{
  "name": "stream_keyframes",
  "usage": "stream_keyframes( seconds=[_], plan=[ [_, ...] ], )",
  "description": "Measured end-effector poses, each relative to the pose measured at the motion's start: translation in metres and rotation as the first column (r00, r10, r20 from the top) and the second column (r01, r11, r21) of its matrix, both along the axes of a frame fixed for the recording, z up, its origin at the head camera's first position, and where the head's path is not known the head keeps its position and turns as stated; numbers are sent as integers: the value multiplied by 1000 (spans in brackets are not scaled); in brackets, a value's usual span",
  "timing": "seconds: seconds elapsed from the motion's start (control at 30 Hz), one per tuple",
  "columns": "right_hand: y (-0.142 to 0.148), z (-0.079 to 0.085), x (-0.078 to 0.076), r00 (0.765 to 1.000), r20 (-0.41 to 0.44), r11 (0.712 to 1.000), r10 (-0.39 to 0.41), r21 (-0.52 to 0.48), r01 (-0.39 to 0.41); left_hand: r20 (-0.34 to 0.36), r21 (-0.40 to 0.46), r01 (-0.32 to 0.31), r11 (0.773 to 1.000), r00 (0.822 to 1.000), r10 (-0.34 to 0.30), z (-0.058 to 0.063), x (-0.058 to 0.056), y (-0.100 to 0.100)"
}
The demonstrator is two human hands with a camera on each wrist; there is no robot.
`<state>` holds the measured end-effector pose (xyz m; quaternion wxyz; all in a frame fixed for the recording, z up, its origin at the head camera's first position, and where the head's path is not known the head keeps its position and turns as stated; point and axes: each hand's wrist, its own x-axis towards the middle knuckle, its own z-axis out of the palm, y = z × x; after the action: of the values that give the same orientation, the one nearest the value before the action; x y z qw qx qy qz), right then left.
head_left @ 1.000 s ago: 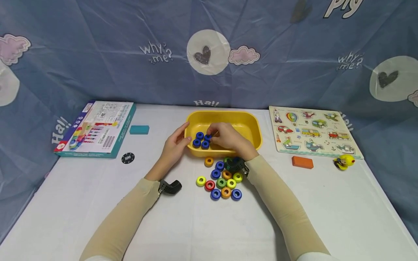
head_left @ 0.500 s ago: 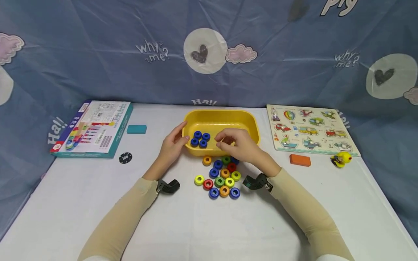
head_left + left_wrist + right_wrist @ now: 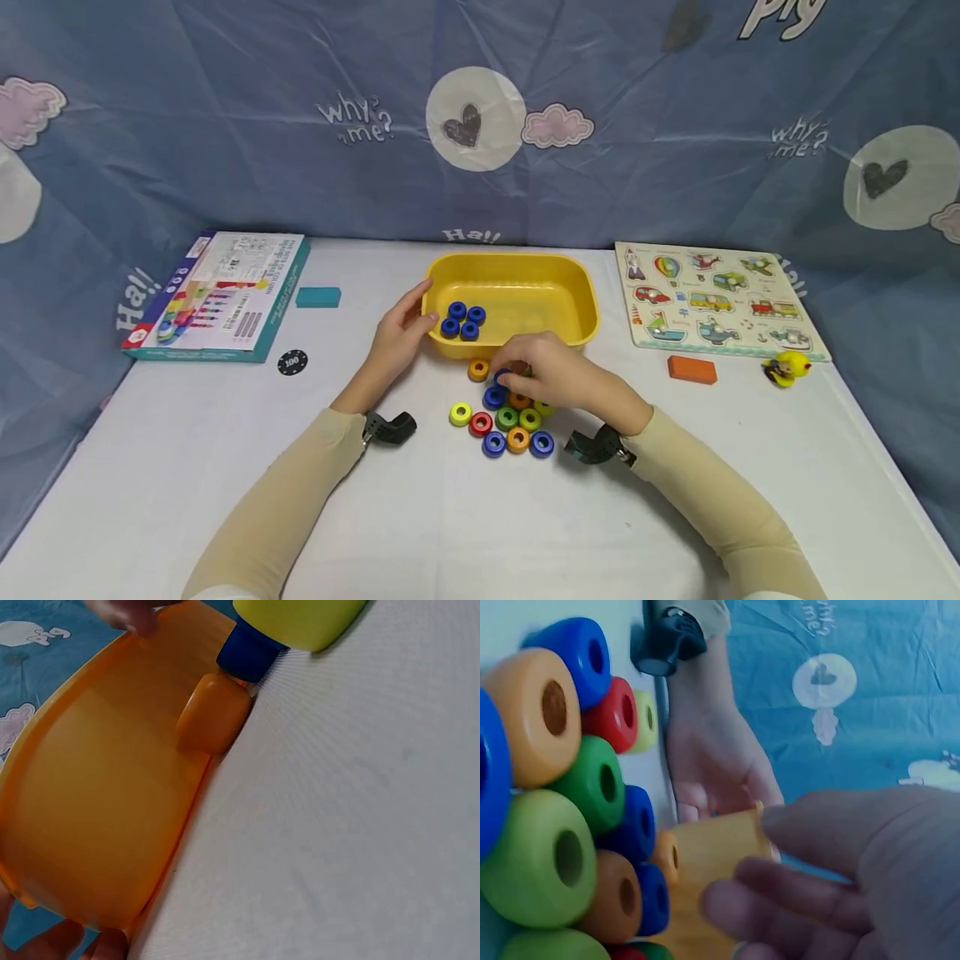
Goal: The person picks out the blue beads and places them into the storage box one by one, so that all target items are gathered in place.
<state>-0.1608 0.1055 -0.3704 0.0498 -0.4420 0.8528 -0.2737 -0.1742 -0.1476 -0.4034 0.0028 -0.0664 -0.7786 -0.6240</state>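
Observation:
My left hand [image 3: 397, 337] holds the left end of a yellow plastic tray [image 3: 587, 287], thumb at the near corner and fingers along the outer side. Several blue ring beads [image 3: 457, 310] lie together in the tray's left part. Over the pile in front of the tray is my right hand [image 3: 551, 371], fingertips close to a blue ring bead [image 3: 653, 898]. In the right wrist view, thumb and fingers stand apart with nothing between them. Under and in front of this hand lie ring beads in several colours, among them an orange bead [image 3: 478, 370] by the tray and a red one [image 3: 482, 424].
A boxed toy [image 3: 225, 296], a teal block [image 3: 318, 297] and a black chip [image 3: 292, 362] lie on the left. To the right are a picture puzzle board [image 3: 720, 300], an orange block [image 3: 692, 369] and a yellow toy figure [image 3: 786, 367]. A blue printed cloth [image 3: 300, 183] hangs behind.
My right hand has moved out of the tray, back toward me and down over the bead pile. The blue beads stay in the tray. My left hand keeps its place at the tray.

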Motion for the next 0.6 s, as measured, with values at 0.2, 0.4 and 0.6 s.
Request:
stream_keyframes(
  seconds=[0.2,0.4,0.6],
  plan=[
    [-7,-7,7,997,-67,986,-49,159,59,-15,-5,4,1000,1000,-4,-1,0,0],
    [-12,-16,10,984,-134,964,-117,222,145,-8,-6,2,1000,1000,-2,-3,-1,0],
    [-12,-21,9,981,-133,968,-139,191,163,-8,-5,-3,1000,1000,3,-2,-1,0]
  ],
)
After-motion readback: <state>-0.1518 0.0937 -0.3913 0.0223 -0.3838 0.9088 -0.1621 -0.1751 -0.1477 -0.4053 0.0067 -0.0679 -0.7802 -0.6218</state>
